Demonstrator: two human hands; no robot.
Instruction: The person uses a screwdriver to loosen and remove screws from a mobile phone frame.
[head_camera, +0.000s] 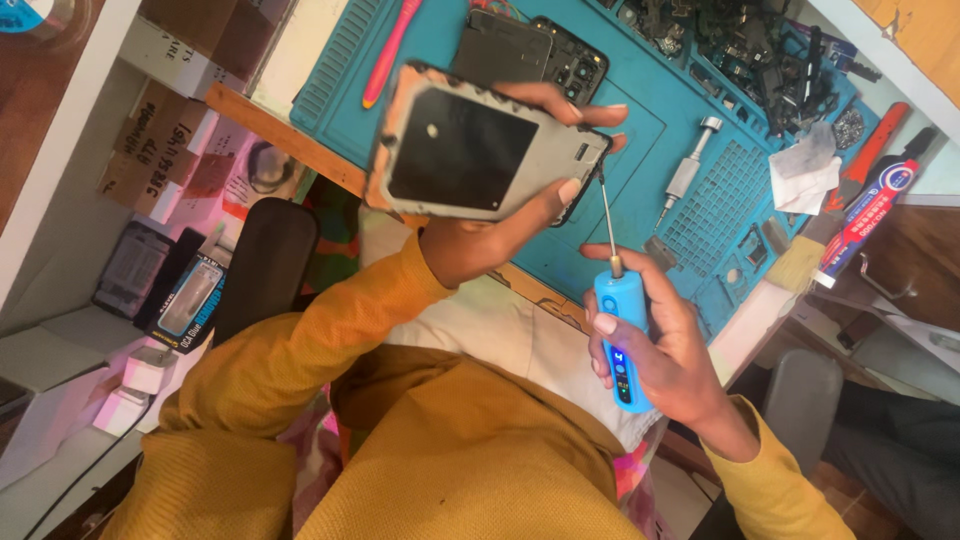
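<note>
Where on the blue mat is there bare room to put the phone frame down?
The blue mat is bare in its flat middle, between the dark phone parts at the top and the silver screwdriver. It is crowded at the far corner, with the pile of small black parts and the crumpled tissue.

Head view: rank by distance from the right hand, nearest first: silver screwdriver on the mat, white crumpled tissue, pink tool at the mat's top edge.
From the right hand, which grips the blue electric screwdriver:
1. Silver screwdriver, lying on the teal mat just above the hand.
2. White crumpled tissue, up and to the right, by the mat's edge.
3. Pink tool, far upper left, beyond the phone frame in the left hand.
</note>
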